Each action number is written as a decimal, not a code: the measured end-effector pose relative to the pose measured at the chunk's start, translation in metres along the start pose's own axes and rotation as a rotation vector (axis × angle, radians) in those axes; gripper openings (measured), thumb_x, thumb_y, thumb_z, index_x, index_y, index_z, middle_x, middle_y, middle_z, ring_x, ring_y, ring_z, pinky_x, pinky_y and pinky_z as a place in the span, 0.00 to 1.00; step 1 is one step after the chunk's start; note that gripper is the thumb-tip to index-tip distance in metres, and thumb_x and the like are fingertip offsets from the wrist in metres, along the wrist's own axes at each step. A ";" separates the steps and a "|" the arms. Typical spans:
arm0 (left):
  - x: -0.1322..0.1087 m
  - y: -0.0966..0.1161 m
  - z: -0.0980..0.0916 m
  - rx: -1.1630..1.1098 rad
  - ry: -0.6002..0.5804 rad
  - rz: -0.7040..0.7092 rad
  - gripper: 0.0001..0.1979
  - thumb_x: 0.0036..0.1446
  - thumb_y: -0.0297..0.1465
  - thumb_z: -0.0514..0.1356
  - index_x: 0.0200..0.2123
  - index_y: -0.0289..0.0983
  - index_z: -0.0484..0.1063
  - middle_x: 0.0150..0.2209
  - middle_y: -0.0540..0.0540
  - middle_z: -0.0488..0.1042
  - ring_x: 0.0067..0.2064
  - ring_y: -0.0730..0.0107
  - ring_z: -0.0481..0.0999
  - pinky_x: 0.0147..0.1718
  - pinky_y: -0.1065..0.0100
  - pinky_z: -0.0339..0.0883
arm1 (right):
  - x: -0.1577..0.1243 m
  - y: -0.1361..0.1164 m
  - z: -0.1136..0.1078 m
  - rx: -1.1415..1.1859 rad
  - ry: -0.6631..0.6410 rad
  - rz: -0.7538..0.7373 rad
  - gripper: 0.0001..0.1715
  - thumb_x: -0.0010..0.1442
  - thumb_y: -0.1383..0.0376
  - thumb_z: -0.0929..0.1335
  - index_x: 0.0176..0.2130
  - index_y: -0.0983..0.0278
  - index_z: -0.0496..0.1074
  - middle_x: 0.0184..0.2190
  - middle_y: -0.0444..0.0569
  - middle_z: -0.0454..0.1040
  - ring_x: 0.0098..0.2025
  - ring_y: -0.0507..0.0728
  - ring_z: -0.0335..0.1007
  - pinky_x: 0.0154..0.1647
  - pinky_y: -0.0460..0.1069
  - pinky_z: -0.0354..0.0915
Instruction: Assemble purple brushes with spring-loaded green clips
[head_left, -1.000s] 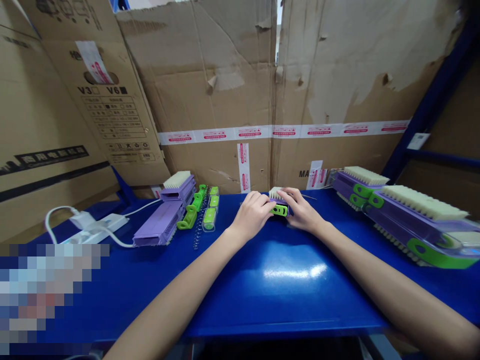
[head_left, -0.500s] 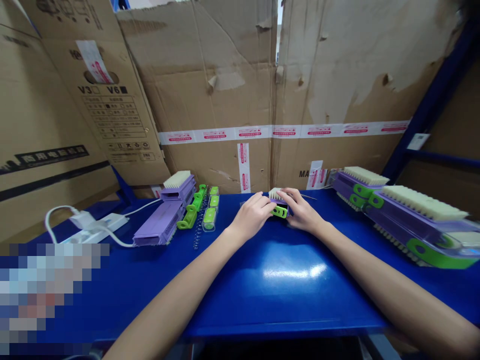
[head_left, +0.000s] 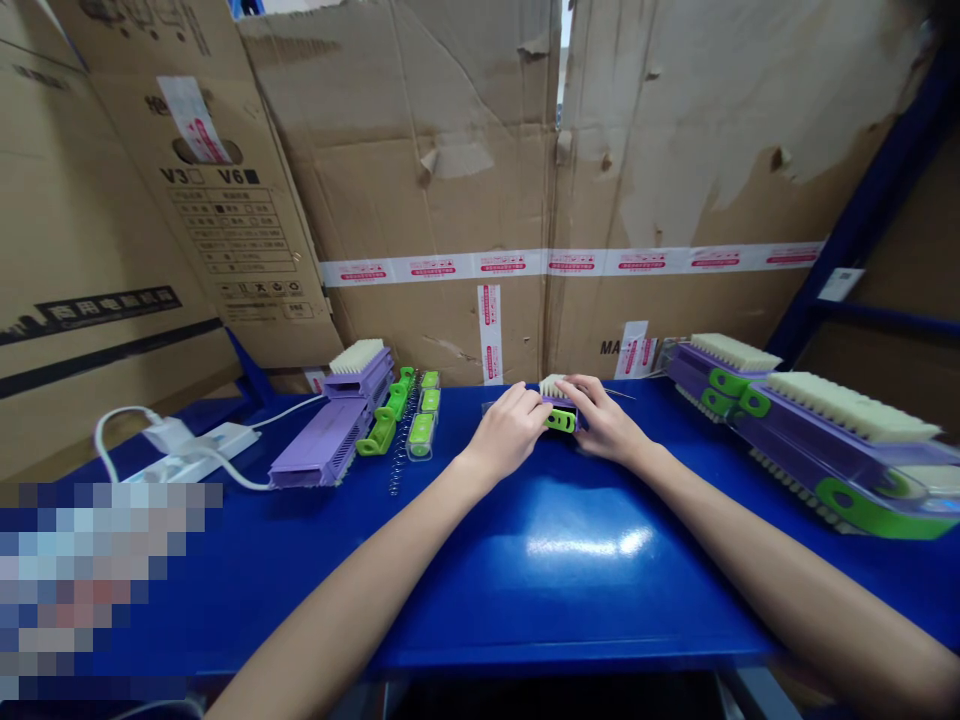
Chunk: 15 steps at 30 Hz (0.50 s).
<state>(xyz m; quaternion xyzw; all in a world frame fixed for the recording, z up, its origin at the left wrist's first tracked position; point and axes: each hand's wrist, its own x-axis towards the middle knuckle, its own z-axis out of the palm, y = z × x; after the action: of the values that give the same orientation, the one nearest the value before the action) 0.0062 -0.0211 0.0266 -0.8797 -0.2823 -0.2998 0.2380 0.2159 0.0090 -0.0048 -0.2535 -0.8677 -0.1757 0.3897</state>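
A small brush point(head_left: 553, 385) with a purple plastic body and cream bristles lies between my two hands on the blue table, its bristles facing up. A green slotted plastic piece point(head_left: 561, 421) shows at its near end. My right hand point(head_left: 602, 425) is wrapped round the right side of the brush, with the fingers over the top. My left hand point(head_left: 508, 428) is closed, its fingertips pinched at the left edge of the green piece. My fingers cover much of the brush body.
Purple brush bodies point(head_left: 311, 455), green clips point(head_left: 377, 433), several thin springs point(head_left: 401, 450) and clear-cased green pieces point(head_left: 422, 432) lie left. Brushes with green ends point(head_left: 840, 435) are stacked right. A power strip point(head_left: 191, 453) sits far left; cardboard point(head_left: 442, 200) stands behind.
The view has shifted very slightly. Both hands stay at the brush, and the green piece looks turned a little more level at its near end.
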 end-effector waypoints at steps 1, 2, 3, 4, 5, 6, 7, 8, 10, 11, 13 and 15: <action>0.000 -0.001 -0.001 -0.001 -0.003 0.005 0.06 0.60 0.26 0.53 0.37 0.35 0.70 0.36 0.45 0.71 0.42 0.64 0.71 0.48 0.59 0.67 | 0.000 0.000 0.000 -0.001 0.001 -0.002 0.49 0.46 0.79 0.61 0.64 0.62 0.47 0.52 0.61 0.58 0.56 0.66 0.59 0.53 0.61 0.66; 0.000 -0.001 -0.001 -0.002 -0.005 0.012 0.06 0.60 0.26 0.53 0.37 0.35 0.70 0.36 0.44 0.71 0.42 0.64 0.71 0.47 0.59 0.68 | 0.000 0.000 0.000 -0.002 0.002 -0.004 0.49 0.46 0.79 0.61 0.65 0.62 0.47 0.52 0.61 0.58 0.56 0.66 0.59 0.53 0.61 0.66; 0.000 -0.002 -0.002 -0.005 -0.005 0.019 0.06 0.60 0.26 0.53 0.37 0.35 0.70 0.36 0.44 0.71 0.42 0.64 0.71 0.46 0.60 0.68 | 0.000 -0.001 0.000 -0.002 0.004 -0.007 0.48 0.46 0.79 0.61 0.65 0.62 0.46 0.52 0.61 0.58 0.56 0.66 0.59 0.53 0.61 0.65; 0.000 -0.003 -0.002 -0.008 -0.004 0.026 0.07 0.60 0.26 0.53 0.38 0.35 0.70 0.36 0.44 0.71 0.43 0.64 0.71 0.46 0.61 0.68 | 0.001 -0.001 0.000 -0.002 0.005 -0.010 0.48 0.47 0.79 0.62 0.65 0.62 0.46 0.52 0.61 0.58 0.56 0.66 0.59 0.53 0.61 0.65; 0.000 -0.003 -0.003 -0.011 -0.002 0.031 0.07 0.60 0.26 0.53 0.38 0.35 0.70 0.36 0.44 0.72 0.43 0.64 0.71 0.47 0.61 0.68 | 0.001 -0.001 0.000 -0.002 0.006 -0.012 0.48 0.47 0.78 0.62 0.65 0.62 0.46 0.52 0.61 0.58 0.56 0.66 0.59 0.53 0.61 0.65; 0.000 -0.004 -0.004 -0.013 0.001 0.034 0.07 0.60 0.27 0.53 0.38 0.35 0.70 0.36 0.44 0.72 0.43 0.64 0.71 0.47 0.60 0.67 | 0.001 -0.002 0.000 -0.003 0.006 -0.012 0.48 0.48 0.78 0.62 0.65 0.62 0.46 0.52 0.61 0.58 0.56 0.66 0.59 0.53 0.61 0.65; 0.000 -0.004 -0.004 -0.016 0.003 0.037 0.07 0.60 0.27 0.53 0.38 0.35 0.70 0.36 0.44 0.72 0.43 0.64 0.71 0.48 0.61 0.67 | 0.001 -0.002 0.000 -0.004 0.005 -0.013 0.48 0.48 0.78 0.62 0.65 0.62 0.46 0.52 0.61 0.58 0.56 0.66 0.59 0.53 0.61 0.66; 0.000 -0.004 -0.005 -0.019 0.004 0.041 0.06 0.60 0.27 0.53 0.37 0.35 0.70 0.36 0.44 0.72 0.43 0.64 0.71 0.49 0.61 0.67 | 0.001 -0.002 0.000 -0.004 0.002 -0.014 0.48 0.48 0.78 0.62 0.65 0.62 0.46 0.52 0.61 0.58 0.56 0.66 0.59 0.53 0.61 0.66; 0.000 -0.004 -0.006 -0.020 0.003 0.042 0.06 0.59 0.27 0.54 0.36 0.35 0.70 0.36 0.44 0.72 0.43 0.64 0.71 0.48 0.61 0.67 | 0.002 -0.002 -0.001 -0.005 0.000 -0.018 0.48 0.48 0.78 0.62 0.65 0.62 0.46 0.52 0.61 0.57 0.56 0.66 0.58 0.53 0.61 0.66; 0.000 -0.004 -0.007 -0.021 -0.001 0.041 0.06 0.59 0.27 0.54 0.36 0.35 0.70 0.36 0.44 0.72 0.43 0.63 0.71 0.48 0.62 0.67 | 0.002 -0.002 -0.001 -0.005 -0.001 -0.020 0.48 0.48 0.78 0.62 0.65 0.62 0.46 0.52 0.61 0.57 0.57 0.66 0.58 0.53 0.61 0.66; 0.001 -0.003 -0.007 -0.021 -0.009 0.037 0.06 0.59 0.27 0.54 0.35 0.35 0.70 0.36 0.44 0.72 0.43 0.63 0.71 0.46 0.62 0.68 | 0.002 -0.002 -0.001 -0.004 -0.003 -0.021 0.48 0.47 0.79 0.62 0.65 0.63 0.46 0.53 0.61 0.57 0.57 0.66 0.58 0.53 0.61 0.66; 0.001 -0.003 -0.007 -0.022 -0.016 0.032 0.06 0.59 0.27 0.54 0.36 0.35 0.70 0.36 0.44 0.72 0.42 0.63 0.71 0.45 0.62 0.68 | 0.001 -0.002 -0.001 -0.003 -0.004 -0.019 0.48 0.47 0.79 0.61 0.65 0.63 0.46 0.53 0.61 0.57 0.57 0.66 0.58 0.53 0.61 0.65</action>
<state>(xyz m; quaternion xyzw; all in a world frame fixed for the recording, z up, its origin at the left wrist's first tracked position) 0.0021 -0.0233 0.0330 -0.8889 -0.2667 -0.2922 0.2309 0.2144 0.0073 -0.0036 -0.2465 -0.8706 -0.1803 0.3858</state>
